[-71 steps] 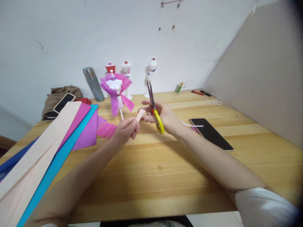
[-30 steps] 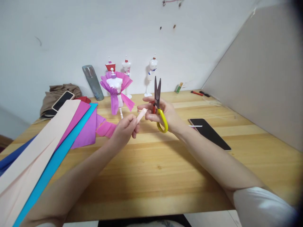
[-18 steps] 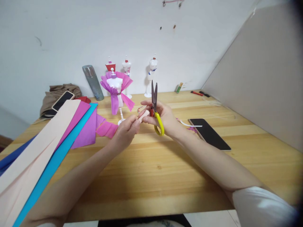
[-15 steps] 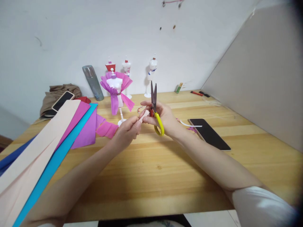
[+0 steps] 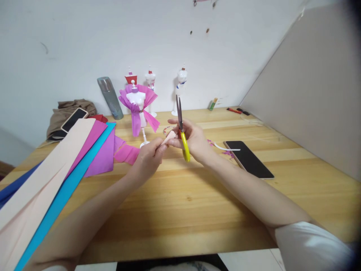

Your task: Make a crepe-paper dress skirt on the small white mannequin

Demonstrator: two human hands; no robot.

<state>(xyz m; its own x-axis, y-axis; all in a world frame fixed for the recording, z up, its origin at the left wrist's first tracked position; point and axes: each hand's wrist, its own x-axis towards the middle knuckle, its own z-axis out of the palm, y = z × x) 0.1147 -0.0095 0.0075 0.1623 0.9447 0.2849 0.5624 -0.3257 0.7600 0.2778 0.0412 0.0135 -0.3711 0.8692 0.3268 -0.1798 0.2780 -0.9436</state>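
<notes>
Between my hands is a small pale pink piece of crepe paper (image 5: 169,137), gathered narrow. My left hand (image 5: 150,154) is closed, pinching its lower end. My right hand (image 5: 194,139) holds yellow-handled scissors (image 5: 184,145), blades up and nearly closed, while its thumb and fingertips touch the paper's upper end. Just behind my left hand stands a small white dress form (image 5: 137,99) on a stand, draped in purple and pink crepe paper (image 5: 152,120). A pink paper piece (image 5: 126,153) lies left of my left hand.
Long paper strips, pale pink (image 5: 70,141) and blue (image 5: 70,182), cover the left side. Several more dress forms (image 5: 182,77) stand by the wall, with a grey bottle (image 5: 110,98) leaning there. To the right lie a dark tablet (image 5: 249,159) and a white strip (image 5: 225,149).
The scissors have turned slightly in my right hand, their blades shifting left and looking narrower. More of the paper's upper end is now between my right fingertips.
</notes>
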